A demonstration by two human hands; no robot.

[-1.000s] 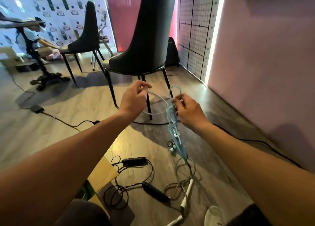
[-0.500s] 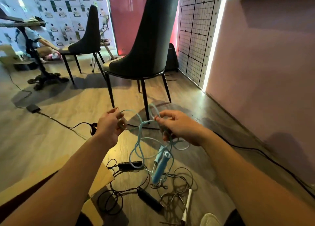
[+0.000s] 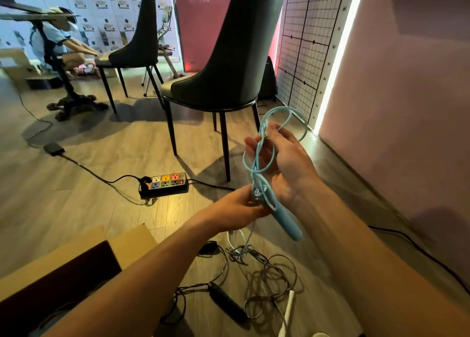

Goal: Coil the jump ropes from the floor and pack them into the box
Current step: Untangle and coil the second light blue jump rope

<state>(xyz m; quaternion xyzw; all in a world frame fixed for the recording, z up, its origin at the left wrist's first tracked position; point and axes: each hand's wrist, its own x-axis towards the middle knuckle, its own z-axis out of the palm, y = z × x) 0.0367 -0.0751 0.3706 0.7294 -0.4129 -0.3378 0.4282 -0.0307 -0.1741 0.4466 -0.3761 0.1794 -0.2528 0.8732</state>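
Observation:
A light blue jump rope (image 3: 263, 156) is looped in several turns over my right hand (image 3: 284, 163), which is raised palm up with the cord across its fingers. One blue handle (image 3: 286, 223) hangs down below that wrist. My left hand (image 3: 239, 208) pinches the rope just above the handle. On the floor below lie a black jump rope (image 3: 227, 303) with its cord tangled, and a white handle (image 3: 287, 313) of another rope. The open cardboard box (image 3: 76, 257) sits at the lower left, partly hidden by my left arm.
A dark chair (image 3: 223, 77) stands just beyond my hands, a second chair (image 3: 137, 49) farther back. A power strip (image 3: 165, 184) with a black cable lies on the wooden floor. A pink wall (image 3: 407, 107) runs along the right. Another person sits at the far left.
My hands have come together and risen. The loose blue loops are now gathered around my right hand, and my left hand has moved from the cord's far side to the handle end.

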